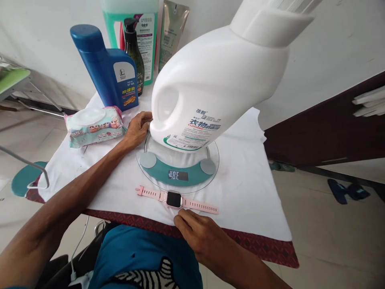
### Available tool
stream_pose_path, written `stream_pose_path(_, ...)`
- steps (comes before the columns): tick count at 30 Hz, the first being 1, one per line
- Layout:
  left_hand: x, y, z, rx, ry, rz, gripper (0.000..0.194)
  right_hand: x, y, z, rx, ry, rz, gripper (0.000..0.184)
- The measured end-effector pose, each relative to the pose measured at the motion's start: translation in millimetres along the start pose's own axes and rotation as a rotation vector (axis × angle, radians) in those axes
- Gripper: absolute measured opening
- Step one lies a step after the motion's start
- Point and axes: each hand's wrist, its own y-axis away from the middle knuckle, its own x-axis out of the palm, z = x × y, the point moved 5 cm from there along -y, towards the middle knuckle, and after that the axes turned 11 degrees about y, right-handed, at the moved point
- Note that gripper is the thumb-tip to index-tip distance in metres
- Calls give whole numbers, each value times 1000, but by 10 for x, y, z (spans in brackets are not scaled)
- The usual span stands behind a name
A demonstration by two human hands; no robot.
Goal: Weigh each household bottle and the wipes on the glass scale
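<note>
A large white laundry detergent bottle [222, 72] stands tilted in view on a round glass kitchen scale [177, 174], whose teal panel has a lit display. My left hand [139, 127] is at the bottle's lower left corner, its fingers reaching to the bottle's edge; the fingertips are partly hidden. In front of the scale lies a smartwatch [174, 199] with a pink strap, stretched out flat. Just below the watch, my right hand [201, 230] rests at the table's near edge, fingers curled together against the white cloth [243, 192]. Whatever those fingers pinch, if anything, is hidden.
Left of the scale sits a pack of wet wipes [94, 126]. Behind it stand a blue oil bottle [105, 72], a dark pump bottle [135, 56], a green jug [150, 48] and a silver-green pouch [172, 32]. Slippers [349, 191] lie on the floor at right.
</note>
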Motion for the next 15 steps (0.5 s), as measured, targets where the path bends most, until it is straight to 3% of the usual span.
stream_pose_path(4,-2,6,-24,5,-19,9,37,8,-35,-10,-76,-73,152,47)
stream_pose_path(9,-29,10,-39,-4,-148,-19,32,199,-75,30,-64,-115,259,46)
stream_pose_path(12,-34,26,-60,-16,-185,-47,33,117,-116,34,-19,-139,174,28)
stream_pose_path(15,-25,47,-89,-38,-198,-55,31,-294,-166,-156,88,-302,-46,3)
